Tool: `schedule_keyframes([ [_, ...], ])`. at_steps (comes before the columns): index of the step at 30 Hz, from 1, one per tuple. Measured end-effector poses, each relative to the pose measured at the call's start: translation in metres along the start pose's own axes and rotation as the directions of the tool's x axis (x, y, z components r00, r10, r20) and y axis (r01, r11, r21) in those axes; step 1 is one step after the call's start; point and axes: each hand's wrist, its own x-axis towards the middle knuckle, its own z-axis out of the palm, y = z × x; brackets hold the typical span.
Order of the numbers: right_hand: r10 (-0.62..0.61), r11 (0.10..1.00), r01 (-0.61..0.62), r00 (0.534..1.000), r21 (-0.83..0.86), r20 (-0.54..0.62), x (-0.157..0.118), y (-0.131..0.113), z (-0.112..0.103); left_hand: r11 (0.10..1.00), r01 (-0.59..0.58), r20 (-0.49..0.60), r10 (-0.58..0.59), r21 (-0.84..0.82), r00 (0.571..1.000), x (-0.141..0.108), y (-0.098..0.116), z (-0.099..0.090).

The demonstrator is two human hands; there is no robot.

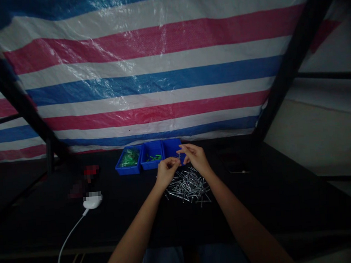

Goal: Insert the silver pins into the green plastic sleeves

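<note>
Above a loose pile of silver screws (188, 185), my left hand (166, 172) pinches one thin screw (179, 156) and holds it roughly upright at the fingertips. My right hand (195, 157) is just to the right of it, its fingers stretched toward the screw and apart from each other. Whether a right fingertip touches the screw is too small to tell. Behind the hands, the right-hand blue bin (170, 143) is partly hidden by my fingers. The middle blue bin (153, 165) holds small green pieces (154, 158).
A left blue bin (129, 170) contains a clear bag of green pieces (130, 156). On the black table (124, 218) lie a white device (92, 201) with a cable (64, 243) and a dark flat object (233, 163). A striped sheet (152, 82) hangs behind, between black posts.
</note>
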Motion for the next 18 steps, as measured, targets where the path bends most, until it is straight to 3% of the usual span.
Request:
schedule_keyframes([
  [5,0.028,0.999,-0.029,0.999,-0.015,-0.044,0.0065,0.0059,-0.0076,0.999,-0.004,-0.023,0.005,0.035,1.000,0.0008,-0.0029,-0.0014],
  [13,0.026,0.995,-0.012,0.990,-0.101,0.135,0.0031,0.0076,-0.0049,0.987,-0.038,-0.042,0.045,0.154,0.998,-0.0001,-0.0044,-0.0043],
  [18,0.050,0.997,-0.040,0.988,-0.071,0.149,0.0039,0.0101,-0.0068,0.988,-0.053,-0.093,0.067,0.145,0.993,0.0021,-0.0051,-0.0086],
])
